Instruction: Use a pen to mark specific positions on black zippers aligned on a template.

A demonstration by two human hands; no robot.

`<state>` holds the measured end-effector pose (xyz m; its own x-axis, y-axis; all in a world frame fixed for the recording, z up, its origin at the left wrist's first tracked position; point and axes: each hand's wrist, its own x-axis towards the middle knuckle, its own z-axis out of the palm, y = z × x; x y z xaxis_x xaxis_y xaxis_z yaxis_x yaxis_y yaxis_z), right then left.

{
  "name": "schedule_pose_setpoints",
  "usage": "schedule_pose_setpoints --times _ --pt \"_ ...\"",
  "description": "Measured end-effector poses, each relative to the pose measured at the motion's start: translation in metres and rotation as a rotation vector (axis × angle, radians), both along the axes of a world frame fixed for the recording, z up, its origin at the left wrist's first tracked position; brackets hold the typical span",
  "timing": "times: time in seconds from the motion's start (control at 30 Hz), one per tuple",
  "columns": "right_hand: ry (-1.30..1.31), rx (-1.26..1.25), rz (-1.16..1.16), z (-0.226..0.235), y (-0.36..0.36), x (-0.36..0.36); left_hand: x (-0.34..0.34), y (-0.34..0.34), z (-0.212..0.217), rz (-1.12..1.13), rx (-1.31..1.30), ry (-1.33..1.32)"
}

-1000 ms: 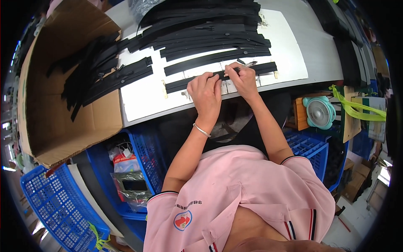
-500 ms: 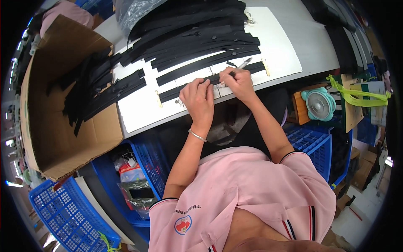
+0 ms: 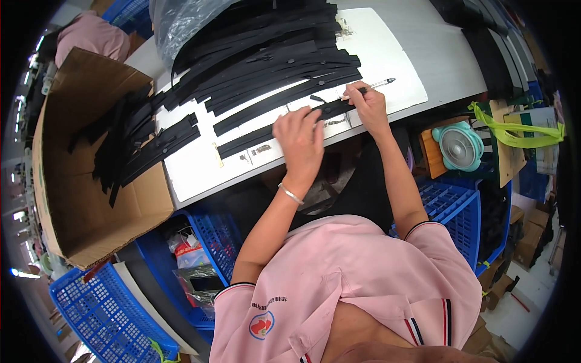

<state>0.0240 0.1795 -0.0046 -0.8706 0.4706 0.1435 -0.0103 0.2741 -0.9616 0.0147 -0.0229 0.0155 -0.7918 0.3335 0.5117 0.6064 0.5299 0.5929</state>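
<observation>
A long black strip (image 3: 254, 136) lies along the near edge of a white board (image 3: 387, 66) on the table. My left hand (image 3: 299, 142) presses flat on the strip near its middle, fingers spread. My right hand (image 3: 366, 106) holds a silver pen (image 3: 375, 85) with its tip pointing right, resting at the strip's right end. A big pile of similar black strips (image 3: 266, 54) covers the board behind the hands.
A brown cardboard box (image 3: 72, 199) holding more black strips (image 3: 127, 145) stands at the left. Blue plastic crates (image 3: 91, 308) sit under and beside the table. A small teal fan (image 3: 458, 147) and a yellow-green strap (image 3: 514, 133) are at the right. Another person in pink (image 3: 91, 39) is at far left.
The view has shifted, so the table now sits higher and further right. My right hand slid right along the strip with the pen; my left hand stays pressed on the strip.
</observation>
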Motion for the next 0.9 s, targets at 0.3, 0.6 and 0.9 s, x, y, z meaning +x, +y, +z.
schedule_pose_setpoints --times 0.3,0.6,0.9 --pt "0.018 0.068 0.032 -0.006 0.000 0.000 -0.010 0.041 -0.015 -0.062 -0.002 -0.009" --pt "0.086 0.070 0.021 -0.005 -0.002 0.001 -0.011 0.042 -0.014 -0.030 -0.029 0.005" --pt "0.020 0.224 0.145 -0.007 0.003 0.002 -0.012 0.041 -0.014 -0.026 -0.023 0.010"
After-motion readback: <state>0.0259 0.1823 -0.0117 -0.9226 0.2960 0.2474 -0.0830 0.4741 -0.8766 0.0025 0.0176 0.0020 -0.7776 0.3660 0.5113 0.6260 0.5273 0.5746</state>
